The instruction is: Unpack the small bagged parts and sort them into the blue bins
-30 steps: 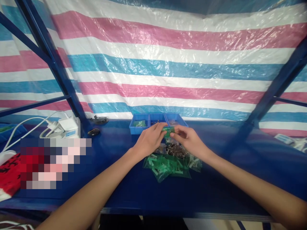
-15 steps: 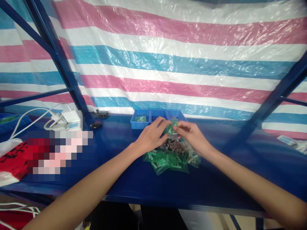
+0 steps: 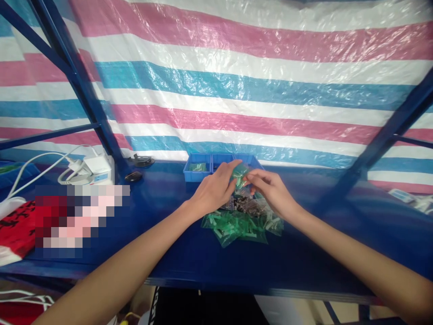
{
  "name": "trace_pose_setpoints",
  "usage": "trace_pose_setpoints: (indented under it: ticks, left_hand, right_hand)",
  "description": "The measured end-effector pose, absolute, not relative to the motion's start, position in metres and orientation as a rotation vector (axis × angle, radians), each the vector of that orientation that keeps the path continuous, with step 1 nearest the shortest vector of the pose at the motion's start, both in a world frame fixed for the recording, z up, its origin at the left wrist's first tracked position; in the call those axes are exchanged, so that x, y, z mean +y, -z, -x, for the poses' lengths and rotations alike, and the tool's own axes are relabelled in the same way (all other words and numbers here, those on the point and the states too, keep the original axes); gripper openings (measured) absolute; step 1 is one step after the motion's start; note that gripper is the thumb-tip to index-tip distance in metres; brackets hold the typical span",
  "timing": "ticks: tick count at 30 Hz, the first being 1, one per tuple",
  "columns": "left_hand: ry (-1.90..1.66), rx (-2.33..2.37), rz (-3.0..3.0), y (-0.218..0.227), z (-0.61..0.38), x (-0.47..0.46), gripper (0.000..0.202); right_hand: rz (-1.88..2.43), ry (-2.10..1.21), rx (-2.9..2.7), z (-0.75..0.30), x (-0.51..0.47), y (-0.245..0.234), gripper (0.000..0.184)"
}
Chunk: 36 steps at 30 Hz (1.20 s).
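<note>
Where striped sheeting (image 3: 237,90) backs the blue bench (image 3: 135,239), the left hand (image 3: 216,186) and right hand (image 3: 270,187) each have their grip pinching a green bag (image 3: 240,174) above heaped packets (image 3: 237,227); a red item (image 3: 29,235) bears unreadable black lettering.

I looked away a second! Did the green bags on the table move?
No. Against the blue bins, the green bags lie in the same place as before.

Your left hand (image 3: 215,187) and right hand (image 3: 272,189) hold a green bag (image 3: 240,175) between them, above more bags (image 3: 233,228) on the blue bench (image 3: 304,266). Beyond them stand blue bins (image 3: 196,176); a striped sheet (image 3: 237,72) hangs behind.
</note>
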<state>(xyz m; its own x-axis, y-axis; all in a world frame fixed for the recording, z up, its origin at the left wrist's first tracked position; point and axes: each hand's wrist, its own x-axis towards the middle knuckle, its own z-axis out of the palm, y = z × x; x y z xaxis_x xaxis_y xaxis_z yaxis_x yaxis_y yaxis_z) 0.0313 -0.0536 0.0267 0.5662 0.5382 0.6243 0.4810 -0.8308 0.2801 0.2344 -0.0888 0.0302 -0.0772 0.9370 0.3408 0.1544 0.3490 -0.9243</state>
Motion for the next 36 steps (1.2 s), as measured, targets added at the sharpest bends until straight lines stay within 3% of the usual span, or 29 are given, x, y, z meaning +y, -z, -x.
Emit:
trace_pose_setpoints:
  ticks: [4, 7, 14, 19, 22, 24, 31, 36]
  left_hand:
    - [-1.124, 0.868, -2.740, -0.026, -0.031, -0.053, 0.059]
    - [-1.051, 0.889, -2.807, -0.023, -0.031, -0.051, 0.051]
    - [-1.260, 1.022, -2.852, -0.032, -0.014, -0.031, 0.032]
    - [-1.219, 1.578, -2.761, -0.041, 0.013, -0.010, 0.035]
    - [-1.062, 1.740, -2.713, -0.037, 0.018, -0.006, 0.050]
    - [-1.019, 1.707, -2.740, -0.034, 0.014, -0.008, 0.054]
    - [-1.141, 1.161, -2.890, -0.031, -0.016, -0.032, 0.031]
    - [-0.807, 1.003, -2.959, -0.020, -0.024, -0.039, 0.032]
  right_hand:
    - [0.984, -0.916, -1.465, -0.236, -0.089, -0.029, 0.017]
    - [0.971, -0.907, -1.461, -0.236, -0.090, -0.030, 0.016]
    - [1.000, -0.872, -1.571, -0.235, -0.089, -0.029, 0.035]
    - [1.231, -0.247, -1.999, -0.237, -0.084, -0.022, 0.014]
    - [1.285, 0.062, -2.163, -0.240, -0.082, -0.019, 0.021]
    - [1.358, 0.121, -2.224, -0.242, -0.082, -0.018, 0.021]
    - [1.545, 0.266, -2.311, -0.244, -0.083, -0.020, 0.019]
    - [1.584, 0.267, -2.317, -0.245, -0.082, -0.019, 0.017]
